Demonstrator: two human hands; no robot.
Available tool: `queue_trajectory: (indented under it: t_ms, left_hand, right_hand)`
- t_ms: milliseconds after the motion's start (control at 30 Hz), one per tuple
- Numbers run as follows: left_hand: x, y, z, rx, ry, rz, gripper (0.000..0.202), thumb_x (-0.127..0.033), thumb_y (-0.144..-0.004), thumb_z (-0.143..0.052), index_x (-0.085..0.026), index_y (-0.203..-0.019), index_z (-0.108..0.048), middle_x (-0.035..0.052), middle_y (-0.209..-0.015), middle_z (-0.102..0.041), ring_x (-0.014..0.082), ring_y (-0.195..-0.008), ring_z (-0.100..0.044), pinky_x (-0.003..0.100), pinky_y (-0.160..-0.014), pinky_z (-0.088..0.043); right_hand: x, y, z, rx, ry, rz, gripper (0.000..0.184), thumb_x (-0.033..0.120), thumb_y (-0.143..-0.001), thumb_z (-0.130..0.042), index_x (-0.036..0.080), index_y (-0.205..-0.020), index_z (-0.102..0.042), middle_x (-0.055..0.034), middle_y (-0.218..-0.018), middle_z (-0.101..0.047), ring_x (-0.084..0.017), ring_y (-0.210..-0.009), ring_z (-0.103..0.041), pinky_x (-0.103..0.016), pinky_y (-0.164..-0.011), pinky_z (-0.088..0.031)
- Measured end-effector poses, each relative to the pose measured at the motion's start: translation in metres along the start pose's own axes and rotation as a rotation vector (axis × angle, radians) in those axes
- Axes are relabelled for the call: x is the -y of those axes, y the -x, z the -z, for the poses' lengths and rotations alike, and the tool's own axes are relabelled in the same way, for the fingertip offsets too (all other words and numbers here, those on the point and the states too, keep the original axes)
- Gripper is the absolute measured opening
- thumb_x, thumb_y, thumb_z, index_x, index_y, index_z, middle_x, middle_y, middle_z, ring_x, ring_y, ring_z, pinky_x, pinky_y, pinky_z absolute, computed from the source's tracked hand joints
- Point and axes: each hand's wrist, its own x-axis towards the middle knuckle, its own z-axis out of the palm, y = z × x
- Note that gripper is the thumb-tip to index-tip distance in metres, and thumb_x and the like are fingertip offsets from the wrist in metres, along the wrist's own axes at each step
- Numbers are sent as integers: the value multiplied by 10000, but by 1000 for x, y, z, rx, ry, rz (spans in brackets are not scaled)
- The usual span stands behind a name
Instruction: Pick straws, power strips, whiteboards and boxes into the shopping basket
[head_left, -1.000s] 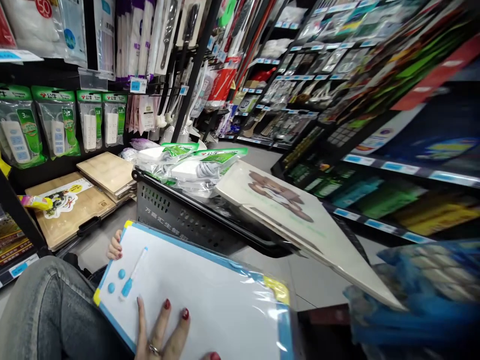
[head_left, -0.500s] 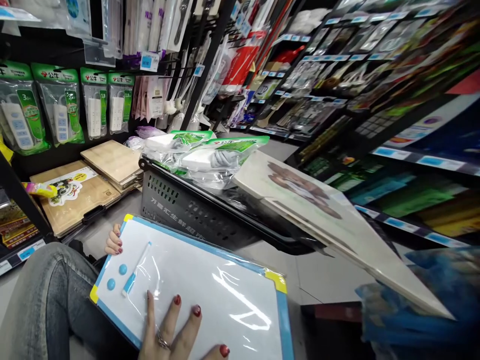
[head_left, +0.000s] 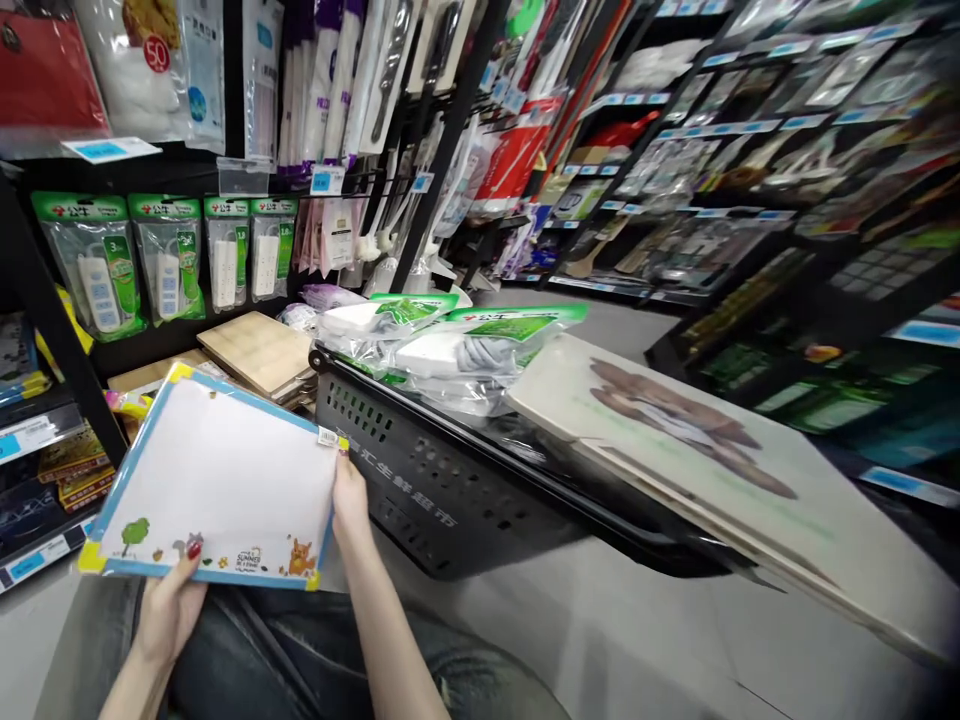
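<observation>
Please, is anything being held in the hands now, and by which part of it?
A whiteboard: the left hand grips its bottom edge; the right hand holds its right edge near the top corner.

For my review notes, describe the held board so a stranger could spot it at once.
Find the big black basket. Left of it in view, the left hand and right hand hold the board. Unlike the tan boards behind, this one is white with a blue frame, yellow corners and cartoons along its lower edge.

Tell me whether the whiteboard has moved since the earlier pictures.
Yes: the whiteboard has moved left and up in view against the black basket.
</observation>
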Motion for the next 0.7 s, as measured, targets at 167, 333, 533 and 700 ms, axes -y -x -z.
queue_trajectory:
  t_ms: [167, 333, 533, 700]
  left_hand:
    - [-16, -13, -1, -19, 313, 104, 595, -3, -728, -528, -365, -1198, -565, -22, -1152, -650, 188, -1066, -596, 423, -1083, -278]
    - [-10, -7, -4, -2, 334, 135, 595, 6, -747, -491, -330, -1235, -545, 1, -1140, -656, 193, -1056, -601, 418, -1080, -285]
    - [-14, -7, -9, -23, 322, 155, 557, 8, -766, -466, -317, -1203, -580, 9, -1120, -666, 195, -1047, -608, 419, -1088, -265]
    - [-9, 2, -13, 72, 234, 115, 511, -98, -801, -532, -350, -1245, -533, 13, -1155, -648, 223, -1094, -578, 438, -1061, -315]
  right_hand:
    - [37, 8, 13, 56, 71, 127, 438, 602, -690, -529, 166, -655, -540, 13, -599, -534, -150, -621, -452, -262, -606, -363]
    - [48, 14, 17, 58, 96, 115, 452, 613, -659, -537, 161, -643, -526, 18, -598, -513, -142, -623, -440, -251, -590, -352]
    - [44, 5, 21, 60, 101, 2, 456, 602, -570, -612, 162, -546, -495, 33, -490, -451, -126, -542, -384, -253, -522, -285]
    - [39, 12, 11, -27, -8, -11, 456, 607, -517, -623, 170, -534, -497, 39, -490, -443, -121, -557, -377, -256, -540, -296]
